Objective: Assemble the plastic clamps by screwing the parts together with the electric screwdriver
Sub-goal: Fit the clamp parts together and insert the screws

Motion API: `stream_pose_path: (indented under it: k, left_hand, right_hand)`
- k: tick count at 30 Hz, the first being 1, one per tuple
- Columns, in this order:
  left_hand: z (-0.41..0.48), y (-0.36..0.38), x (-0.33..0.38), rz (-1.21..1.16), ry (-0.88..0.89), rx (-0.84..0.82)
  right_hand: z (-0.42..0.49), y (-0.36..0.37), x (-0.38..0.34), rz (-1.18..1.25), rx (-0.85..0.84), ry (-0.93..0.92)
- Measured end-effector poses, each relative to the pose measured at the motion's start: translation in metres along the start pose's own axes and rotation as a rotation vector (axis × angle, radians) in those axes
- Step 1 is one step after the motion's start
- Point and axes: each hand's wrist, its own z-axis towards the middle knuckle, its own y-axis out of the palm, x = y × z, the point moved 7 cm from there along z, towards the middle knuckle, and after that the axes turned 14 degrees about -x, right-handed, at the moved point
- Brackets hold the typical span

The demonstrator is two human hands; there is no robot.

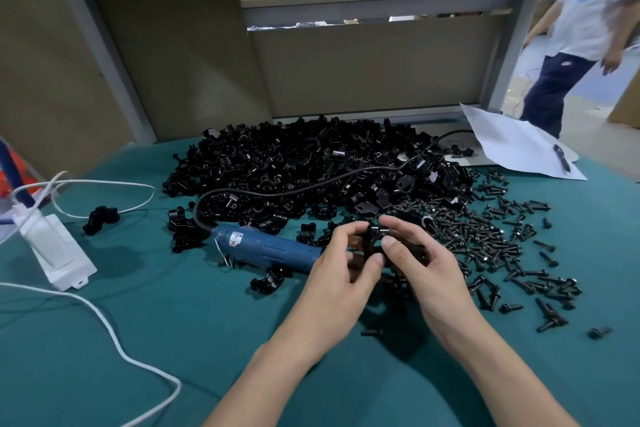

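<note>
Both hands meet over the green table (173,322) around black plastic clamp parts (375,236). My left hand (341,262) pinches them from the left, my right hand (420,260) from the right, thumb on top. The blue electric screwdriver (266,246) lies flat on the table just left of my left hand, its black cable curving back over the pile. A big heap of black clamp parts (304,167) fills the table behind the hands. Several black screws (502,246) are scattered to the right of my right hand.
A white power adapter (57,250) with white cables lies at the left, a lone clamp part (100,218) beside it. White paper (516,146) with a pen lies at the back right. A partition wall stands behind the table. Another person stands at the far right.
</note>
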Motion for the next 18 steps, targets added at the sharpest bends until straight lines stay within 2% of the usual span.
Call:
stream_pose_path:
  k: [9, 18]
  left_hand:
    - [0.0003, 0.0059, -0.0008, -0.170, 0.015, -0.020]
    - [-0.0008, 0.0065, 0.0023, -0.202, 0.014, 0.002]
  right_hand:
    - [0.0031, -0.0032, 0.0085, 0.111, 0.028, 0.046]
    - [0.0028, -0.0022, 0.0088, 0.137, 0.034, 0.045]
